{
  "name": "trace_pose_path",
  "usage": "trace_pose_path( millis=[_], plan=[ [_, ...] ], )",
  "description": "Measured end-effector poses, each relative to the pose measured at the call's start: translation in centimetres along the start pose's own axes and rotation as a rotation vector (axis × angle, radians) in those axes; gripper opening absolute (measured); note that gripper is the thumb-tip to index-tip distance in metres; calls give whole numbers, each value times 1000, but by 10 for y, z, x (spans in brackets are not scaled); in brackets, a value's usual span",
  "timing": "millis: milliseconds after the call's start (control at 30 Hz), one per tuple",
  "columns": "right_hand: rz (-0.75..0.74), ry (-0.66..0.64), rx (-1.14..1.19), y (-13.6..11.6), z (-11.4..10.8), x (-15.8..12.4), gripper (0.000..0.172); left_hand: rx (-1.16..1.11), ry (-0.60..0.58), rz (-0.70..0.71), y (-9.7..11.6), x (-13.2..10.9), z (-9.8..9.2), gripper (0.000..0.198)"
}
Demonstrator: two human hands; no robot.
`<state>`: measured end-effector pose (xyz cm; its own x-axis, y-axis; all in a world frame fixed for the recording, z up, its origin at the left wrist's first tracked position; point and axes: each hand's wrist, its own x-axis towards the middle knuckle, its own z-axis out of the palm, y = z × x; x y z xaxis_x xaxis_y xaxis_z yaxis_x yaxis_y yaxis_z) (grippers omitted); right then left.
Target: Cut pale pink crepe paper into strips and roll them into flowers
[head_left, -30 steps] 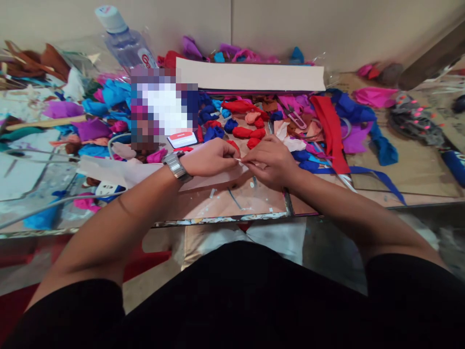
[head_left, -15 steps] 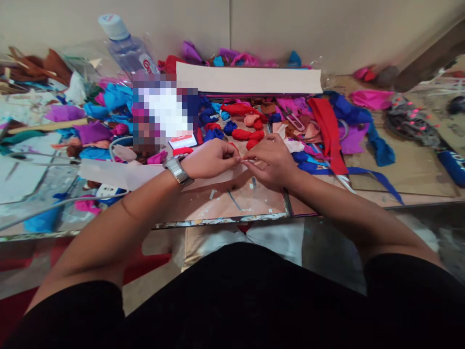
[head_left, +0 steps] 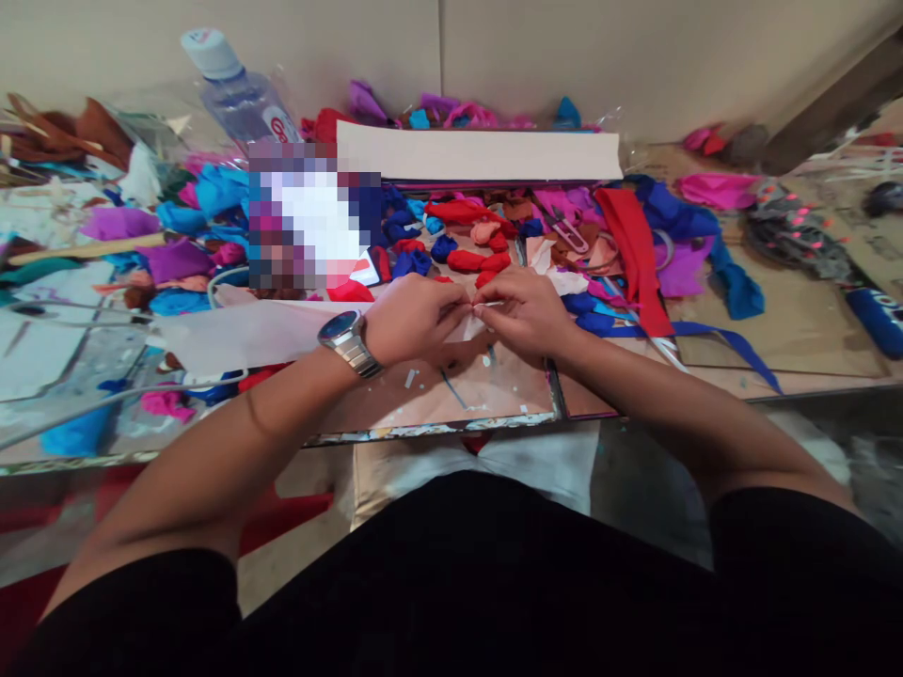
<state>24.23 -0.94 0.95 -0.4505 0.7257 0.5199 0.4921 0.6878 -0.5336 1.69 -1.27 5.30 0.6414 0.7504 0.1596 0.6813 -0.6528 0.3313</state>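
Observation:
Over the front middle of the table, my left hand (head_left: 418,315) and my right hand (head_left: 526,312) meet fingertip to fingertip. Both pinch a thin pale strip (head_left: 467,327) that looks like crepe paper. A wider pale sheet (head_left: 246,331) stretches out to the left behind my left wrist; whether it joins the strip is hidden by the hand. A metal watch (head_left: 351,340) is on my left wrist. Just beyond the fingers lie crumpled red pieces (head_left: 471,260) and dark blue pieces (head_left: 443,248).
A clear bottle (head_left: 244,99) stands at the back left beside a blurred bright screen. Pink-handled snips (head_left: 568,233) and a red strip (head_left: 635,254) lie right of centre. A long cream board (head_left: 480,153) rests at the back. A grey cable (head_left: 127,404) crosses the left side.
My left hand has rolled, so the watch face now shows. More of the pale strip is visible between my fingers, and the pale sheet on the left looks wider. The view shifted slightly.

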Motion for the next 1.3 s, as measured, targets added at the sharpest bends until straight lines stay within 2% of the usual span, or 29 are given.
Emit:
trace_pose_path(
  millis=[300, 433, 600, 800, 967, 1300],
  plan=[
    [84, -90, 72, -2, -2, 0, 12, 140, 68, 90, -2, -1, 11, 35],
    [107, -120, 120, -2, -3, 1, 14, 134, 65, 75, -6, -1, 12, 33],
    [96, -89, 75, 1, 0, 0, 19, 65, 18, 59, -12, 1, 12, 32],
    [107, -122, 60, 2, 1, -1, 11, -8, -26, 46, -10, 2, 7, 32],
    [102, -115, 55, 7, 0, -2, 14, -29, -66, 11, -8, 2, 2, 31],
    [94, -102, 20, 4, -1, -1, 10, -133, -120, 40, -7, 2, -4, 38]
  ],
)
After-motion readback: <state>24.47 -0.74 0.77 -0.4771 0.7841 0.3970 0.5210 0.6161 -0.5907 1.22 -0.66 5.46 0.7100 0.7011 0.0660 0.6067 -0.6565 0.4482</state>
